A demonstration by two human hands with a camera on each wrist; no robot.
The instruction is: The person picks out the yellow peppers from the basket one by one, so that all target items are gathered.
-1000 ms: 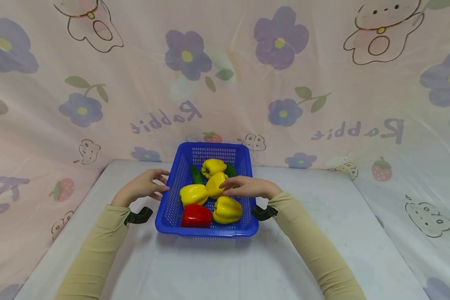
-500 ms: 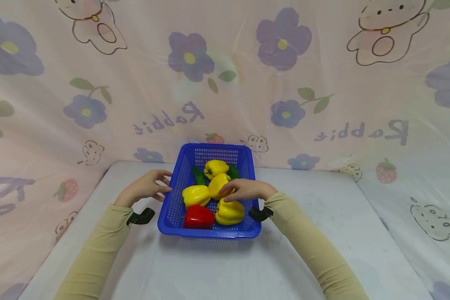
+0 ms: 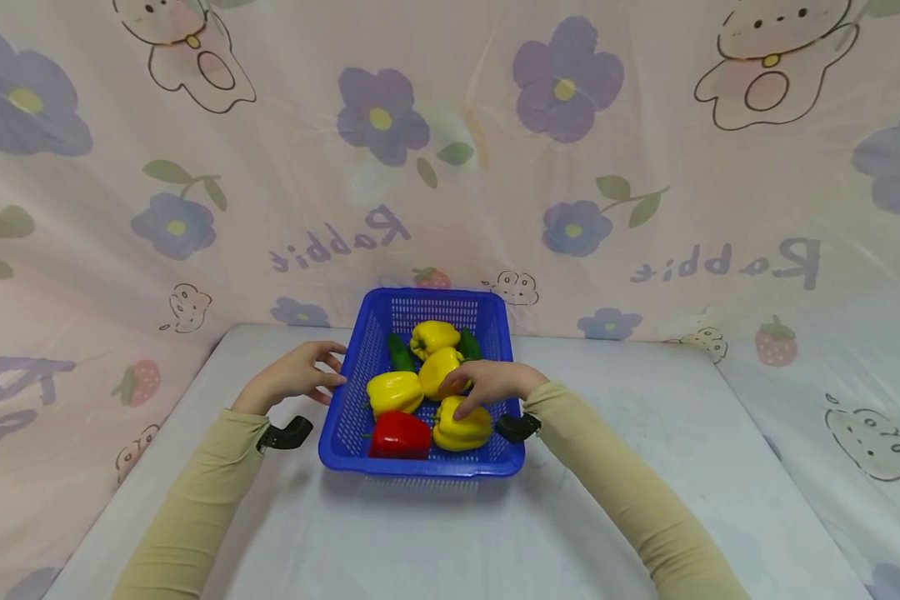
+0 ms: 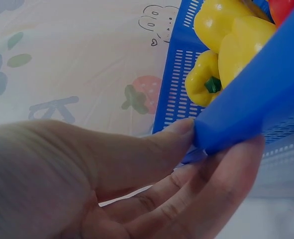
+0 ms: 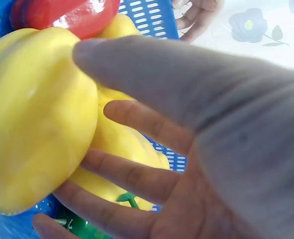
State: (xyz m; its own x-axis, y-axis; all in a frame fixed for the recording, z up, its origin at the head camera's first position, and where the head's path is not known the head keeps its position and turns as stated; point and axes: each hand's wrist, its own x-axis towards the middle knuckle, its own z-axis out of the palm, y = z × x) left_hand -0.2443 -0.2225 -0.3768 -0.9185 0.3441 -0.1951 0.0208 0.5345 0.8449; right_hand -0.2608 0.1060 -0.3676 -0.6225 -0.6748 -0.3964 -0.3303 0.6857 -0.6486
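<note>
A blue plastic basket [image 3: 422,465] with perforated walls stands on the table. My left hand [image 3: 300,375] pinches its left rim, thumb on top and fingers underneath in the left wrist view. My right hand [image 3: 495,382] reaches over the right wall with its fingers spread. Its thumb touches the front right yellow bell pepper [image 3: 467,429], which looms large in the right wrist view. Beside that lies a red bell pepper [image 3: 400,435]. Several other yellow bell peppers [image 3: 393,393] fill the middle and back. Two dark green, elongated vegetables [image 3: 401,353] lie farther back, partly hidden.
The white table [image 3: 630,433] extends around the basket. Behind it hangs a patterned cloth [image 3: 465,208] with flowers and cartoon animals, close to the basket's far end. A black device [image 3: 519,427] is strapped to the right wrist, and another [image 3: 287,433] to the left.
My right hand has moved down and slightly nearer, from the middle yellow bell pepper to the front right one, where its thumb now rests. The left hand stays at the rim.
</note>
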